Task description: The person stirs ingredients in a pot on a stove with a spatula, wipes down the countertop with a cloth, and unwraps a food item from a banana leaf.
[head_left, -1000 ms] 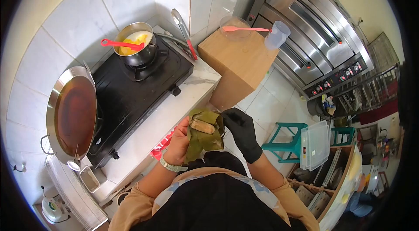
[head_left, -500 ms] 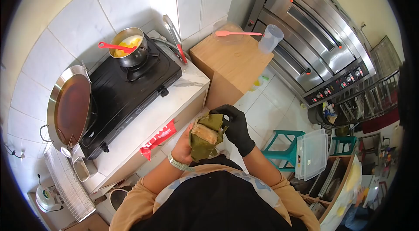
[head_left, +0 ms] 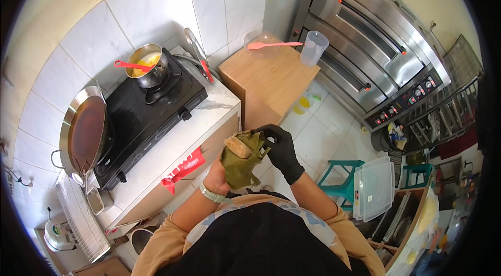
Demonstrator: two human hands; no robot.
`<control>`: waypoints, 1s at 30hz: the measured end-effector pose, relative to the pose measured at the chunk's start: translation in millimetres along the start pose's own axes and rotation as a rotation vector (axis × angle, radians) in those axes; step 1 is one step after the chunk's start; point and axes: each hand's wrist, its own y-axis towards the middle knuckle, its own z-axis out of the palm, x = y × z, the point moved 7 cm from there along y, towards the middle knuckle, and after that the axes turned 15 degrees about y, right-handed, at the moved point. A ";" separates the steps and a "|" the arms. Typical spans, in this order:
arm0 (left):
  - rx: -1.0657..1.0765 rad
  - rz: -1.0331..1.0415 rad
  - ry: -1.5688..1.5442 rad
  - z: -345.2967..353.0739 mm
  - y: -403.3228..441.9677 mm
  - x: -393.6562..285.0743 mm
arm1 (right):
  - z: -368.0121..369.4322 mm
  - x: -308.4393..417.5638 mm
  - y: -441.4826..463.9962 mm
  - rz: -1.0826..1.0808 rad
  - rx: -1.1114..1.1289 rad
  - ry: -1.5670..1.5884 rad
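Note:
My left hand (head_left: 215, 178), bare with a pale watch at the wrist, is wrapped round a green leaf packet (head_left: 241, 167) in front of my body. A light brown block of food (head_left: 238, 147) pokes out of the packet's upper left side. At the packet's upper right, my right hand (head_left: 282, 150) in a black glove pinches the edge of the leaf with bent fingers. Part of the left fingers is hidden beneath the packet.
Left are a black stove (head_left: 151, 119), a pot (head_left: 156, 72) with a red-handled utensil (head_left: 133, 66), and a wide pan (head_left: 86, 130) of brown liquid. A wooden cabinet (head_left: 266, 78) stands before the steel oven (head_left: 360, 41). A green stool (head_left: 339, 184) is at right.
The leaf packet has turned and tilted in my left hand, so the brown block now points to the upper left. My view has shifted slightly. The gloved hand stays at the leaf.

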 end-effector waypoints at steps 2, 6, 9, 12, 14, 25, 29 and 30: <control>-0.027 0.015 0.042 -1.0 3.3 1.6 | -5.2 -0.9 -1.9 0.025 -0.005 -0.004; 0.010 0.066 0.088 5.7 12.1 -2.1 | -18.2 -14.4 -6.6 0.189 -0.003 0.181; -0.044 0.094 0.069 7.8 19.0 -10.5 | -23.6 -5.9 -11.2 0.237 -0.024 0.425; -0.067 0.129 0.017 11.9 22.9 -18.6 | -32.3 -12.3 -18.2 0.264 0.007 0.542; -0.146 0.162 0.066 -6.9 23.1 -19.9 | -34.6 -24.9 -23.0 0.323 0.022 0.514; -0.131 0.165 -0.025 -16.5 19.3 -26.7 | 9.5 -17.4 -28.1 0.518 0.177 0.548; -0.108 0.200 0.001 -19.8 17.0 -30.6 | 11.8 -21.8 -28.4 0.578 0.174 0.550; -0.101 0.205 0.017 -21.0 16.7 -30.7 | 13.5 -23.1 -29.0 0.583 0.185 0.556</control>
